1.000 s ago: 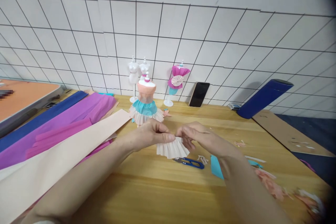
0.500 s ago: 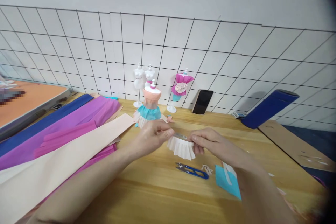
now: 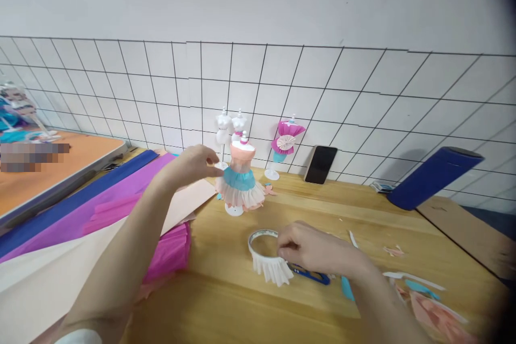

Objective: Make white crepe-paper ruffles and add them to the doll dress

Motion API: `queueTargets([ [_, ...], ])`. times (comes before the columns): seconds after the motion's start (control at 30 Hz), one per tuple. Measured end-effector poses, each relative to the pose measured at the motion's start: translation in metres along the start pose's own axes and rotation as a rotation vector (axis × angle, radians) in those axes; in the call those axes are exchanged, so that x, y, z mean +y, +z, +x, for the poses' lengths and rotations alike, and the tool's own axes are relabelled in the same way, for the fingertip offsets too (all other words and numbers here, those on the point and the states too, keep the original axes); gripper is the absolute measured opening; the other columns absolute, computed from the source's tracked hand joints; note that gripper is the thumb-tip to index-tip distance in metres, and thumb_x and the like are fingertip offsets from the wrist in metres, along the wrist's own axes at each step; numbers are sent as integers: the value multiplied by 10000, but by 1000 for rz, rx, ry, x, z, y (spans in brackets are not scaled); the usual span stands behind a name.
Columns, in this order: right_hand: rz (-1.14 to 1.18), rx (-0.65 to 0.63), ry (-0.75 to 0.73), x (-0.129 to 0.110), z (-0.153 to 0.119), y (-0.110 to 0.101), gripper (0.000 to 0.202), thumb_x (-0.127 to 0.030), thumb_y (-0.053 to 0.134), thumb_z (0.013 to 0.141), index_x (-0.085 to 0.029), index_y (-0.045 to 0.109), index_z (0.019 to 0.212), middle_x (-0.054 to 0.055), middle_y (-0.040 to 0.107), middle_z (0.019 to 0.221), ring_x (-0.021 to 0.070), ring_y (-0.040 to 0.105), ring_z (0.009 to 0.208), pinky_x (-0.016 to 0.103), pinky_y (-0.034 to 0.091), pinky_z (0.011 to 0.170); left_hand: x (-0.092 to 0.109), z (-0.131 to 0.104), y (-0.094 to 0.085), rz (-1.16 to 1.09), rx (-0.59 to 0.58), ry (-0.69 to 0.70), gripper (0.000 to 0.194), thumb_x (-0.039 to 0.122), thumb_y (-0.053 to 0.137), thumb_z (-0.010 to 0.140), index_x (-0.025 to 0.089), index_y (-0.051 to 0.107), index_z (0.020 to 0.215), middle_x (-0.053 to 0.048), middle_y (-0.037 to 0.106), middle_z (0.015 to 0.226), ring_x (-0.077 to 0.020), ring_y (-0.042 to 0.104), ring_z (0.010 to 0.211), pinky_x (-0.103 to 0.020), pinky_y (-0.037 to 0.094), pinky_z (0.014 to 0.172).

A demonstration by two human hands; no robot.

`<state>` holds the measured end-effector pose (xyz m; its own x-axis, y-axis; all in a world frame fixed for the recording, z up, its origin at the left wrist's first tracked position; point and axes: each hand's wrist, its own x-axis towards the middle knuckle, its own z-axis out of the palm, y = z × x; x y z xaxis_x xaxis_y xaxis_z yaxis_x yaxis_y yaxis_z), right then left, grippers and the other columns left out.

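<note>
My left hand reaches to the small dress form, its thumb and fingers apart at the left side of the skirt; whether they touch it I cannot tell. The form wears a peach bodice and a skirt with a blue ruffle above a cream one. My right hand is closed on the right side of a roll of tape. A pleated white strip hangs from the roll's near side. Blue thread snips lie partly hidden under the right hand.
White dress forms and one in magenta stand by the wall. A phone leans there, near a blue cylinder. Crepe paper sheets cover the left; paper scraps lie at right.
My left hand has let go of the pleated strip and moved up and left to the dress form. The strip now hangs at the tape roll in my right hand, which has moved lower.
</note>
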<state>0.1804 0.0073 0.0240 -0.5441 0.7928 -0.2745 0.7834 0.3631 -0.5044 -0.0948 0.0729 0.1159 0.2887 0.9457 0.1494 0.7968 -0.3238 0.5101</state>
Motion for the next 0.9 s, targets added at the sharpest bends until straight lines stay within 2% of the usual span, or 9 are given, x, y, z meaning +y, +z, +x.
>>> queueTargets([
  [0.03,-10,-7,-3,-1,2,2,243,-161,480,700,-178,390,475,-48,363,493,86,355,494,228,260,476,-7,8,-4,-84,-16,8,420,395,704,651,187,659,1014,-99,662,1035,-251,597,948,-308,466,693],
  [0.1,-29,-18,-9,-3,4,5,244,-151,482,693,-178,371,477,-55,335,493,78,330,483,230,238,466,-17,20,-6,-334,-88,125,677,426,712,668,219,511,1281,-118,522,1333,-277,505,1177,-346,477,839],
  [0.13,-38,-21,-9,-5,6,6,247,-147,482,691,-178,360,479,-57,321,495,75,318,477,232,225,460,-19,25,-6,-430,-87,181,717,432,702,689,234,457,1333,-116,455,1404,-281,455,1241,-365,466,889],
  [0.2,-54,-26,-5,-7,7,8,259,-141,483,689,-179,334,480,-62,289,493,70,291,464,239,201,447,-16,30,-7,-529,-37,281,653,431,657,750,243,451,1341,-104,413,1443,-274,406,1290,-392,434,959],
  [0.37,-75,-34,6,-8,8,11,265,-139,489,683,-178,326,478,-67,259,481,71,269,462,247,190,449,11,43,-14,-350,67,437,383,355,552,840,201,608,1186,-88,581,1278,-217,523,1157,-389,409,989],
  [0.53,-86,-17,19,-14,7,9,290,-144,494,687,-184,307,469,-61,240,488,79,267,465,259,181,444,32,58,-22,-117,51,474,282,226,550,788,178,692,1028,-68,675,1061,-176,596,956,-308,476,795],
  [0.67,-93,-17,29,-15,6,8,293,-155,500,690,-186,315,465,-58,270,482,83,286,462,260,190,444,38,65,-26,-15,51,488,213,165,557,730,142,723,860,-60,697,897,-157,603,805,-267,458,658],
  [0.77,-93,-15,26,-13,6,9,278,-162,503,698,-184,345,469,-52,311,491,86,320,480,256,213,458,41,69,-28,79,55,535,191,152,561,707,142,725,803,-50,688,851,-150,592,768,-260,436,634],
  [0.9,-87,-15,13,-12,6,10,274,-157,503,691,-181,350,466,-56,271,489,85,299,481,256,211,463,46,75,-31,164,38,588,152,160,556,702,146,707,709,-31,670,762,-128,569,694,-244,394,588],
])
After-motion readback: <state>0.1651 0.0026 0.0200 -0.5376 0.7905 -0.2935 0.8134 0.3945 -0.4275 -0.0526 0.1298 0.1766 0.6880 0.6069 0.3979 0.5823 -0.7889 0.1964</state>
